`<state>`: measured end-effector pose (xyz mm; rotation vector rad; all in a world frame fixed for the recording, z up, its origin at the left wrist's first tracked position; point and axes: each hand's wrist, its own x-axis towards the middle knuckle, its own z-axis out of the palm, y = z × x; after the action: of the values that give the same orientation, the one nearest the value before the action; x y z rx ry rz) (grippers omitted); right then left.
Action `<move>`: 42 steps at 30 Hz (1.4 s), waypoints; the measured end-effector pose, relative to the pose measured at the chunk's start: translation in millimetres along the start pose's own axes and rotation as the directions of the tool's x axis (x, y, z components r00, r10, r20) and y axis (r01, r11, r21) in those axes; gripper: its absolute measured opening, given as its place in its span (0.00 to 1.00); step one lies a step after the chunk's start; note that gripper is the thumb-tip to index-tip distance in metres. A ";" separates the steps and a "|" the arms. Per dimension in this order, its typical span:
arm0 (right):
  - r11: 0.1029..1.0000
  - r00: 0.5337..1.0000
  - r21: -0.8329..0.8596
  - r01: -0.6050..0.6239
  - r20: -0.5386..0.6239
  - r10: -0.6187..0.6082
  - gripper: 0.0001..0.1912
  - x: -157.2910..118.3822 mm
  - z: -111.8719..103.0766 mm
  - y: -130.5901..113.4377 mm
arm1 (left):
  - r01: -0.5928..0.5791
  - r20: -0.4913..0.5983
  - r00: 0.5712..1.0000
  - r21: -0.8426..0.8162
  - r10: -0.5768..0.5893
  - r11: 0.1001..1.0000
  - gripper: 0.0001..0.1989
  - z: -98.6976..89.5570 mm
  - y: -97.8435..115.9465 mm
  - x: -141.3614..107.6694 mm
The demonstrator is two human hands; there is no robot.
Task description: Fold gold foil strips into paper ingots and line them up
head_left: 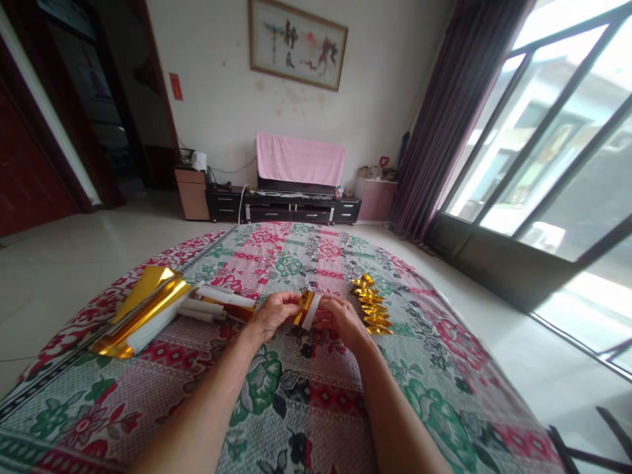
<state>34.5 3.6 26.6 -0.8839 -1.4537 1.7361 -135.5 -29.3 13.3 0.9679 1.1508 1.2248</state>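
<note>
A small piece of gold foil paper [309, 309], partly folded with its white back showing, is held between my two hands just above the table. My left hand [274, 312] pinches its left side with thumb and fingers. On the other side, my right hand [342, 318] grips the paper's right edge, its fingers curled. Right of that hand stands a row of folded gold paper ingots [374, 306]. To the left lie loosely rolled gold foil sheets [158, 309], and nearer my left hand are thinner white-backed rolls [210, 306].
The round table wears a patterned floral cloth [316, 395]. Beyond it, a low black cabinet [276, 214] stands against the wall, with a pink towel [301, 158] draped above. Glass doors and a purple curtain [444, 99] are at the right. A dark stool [592, 447] stands at lower right.
</note>
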 end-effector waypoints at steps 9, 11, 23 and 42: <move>0.994 0.999 -0.107 0.004 -0.037 -0.008 0.17 0.5 7.7 -3.5 | -0.049 0.008 0.999 0.031 0.048 0.998 0.16 7.9 -2.0 0.1; 0.995 0.999 -0.100 0.005 -0.040 -0.009 0.17 1.2 8.6 -2.9 | -0.047 0.017 0.999 0.021 0.047 0.999 0.17 10.1 -1.4 -0.6; 0.999 1.000 -0.041 0.020 -0.005 -0.021 0.15 1.1 8.5 -1.8 | -0.092 -0.002 0.996 -0.003 0.092 0.996 0.17 16.5 0.9 -2.9; 0.977 0.987 -0.184 0.106 -0.097 -0.126 0.09 9.3 8.6 10.4 | -0.168 0.036 0.986 0.193 0.164 0.967 0.20 14.8 4.0 -5.0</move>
<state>21.4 5.7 17.0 -0.9511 -1.5739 1.4667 -121.6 -33.1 20.5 1.2426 1.2095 1.2473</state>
